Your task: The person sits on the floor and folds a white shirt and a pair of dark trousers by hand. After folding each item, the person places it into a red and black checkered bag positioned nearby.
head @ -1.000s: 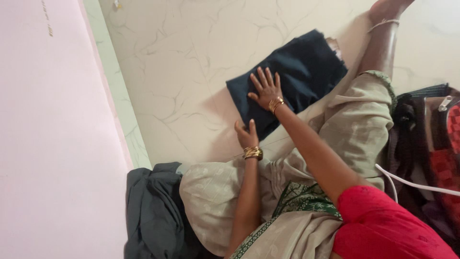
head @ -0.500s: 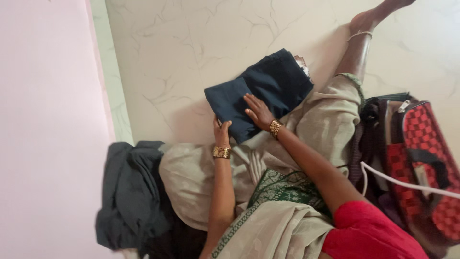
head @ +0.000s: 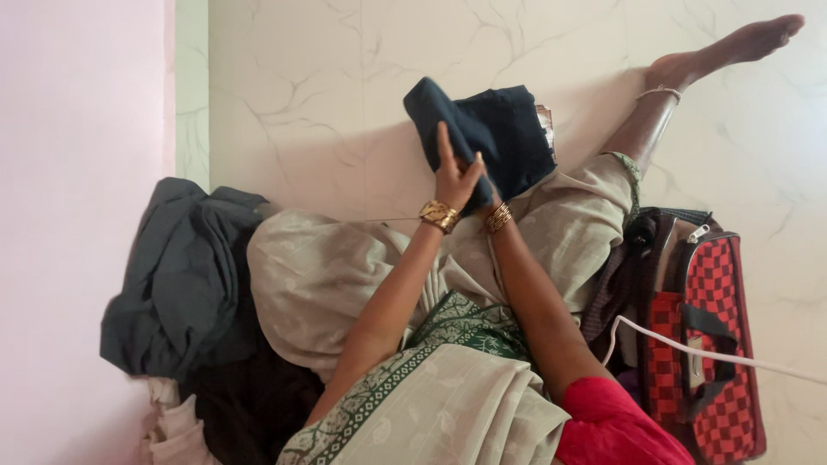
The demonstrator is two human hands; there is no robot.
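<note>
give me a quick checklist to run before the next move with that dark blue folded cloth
1. Left hand on the dark blue folded cloth: ok, its palm and fingers press against the near edge.
2. Right hand gripping the cloth: cannot tell, the hand is hidden behind the left one; only its bangled wrist shows.
3. Cloth kept in its fold: not ok, one corner at the upper left sticks up loose.
4. Bare marble floor beside the cloth: ok, open tile to the left.
5. Grey pile of clothes kept apart from the cloth: ok, it lies by the pink wall.
6. Red checked bag open: ok, the zip is undone and a white cord crosses it.
</note>
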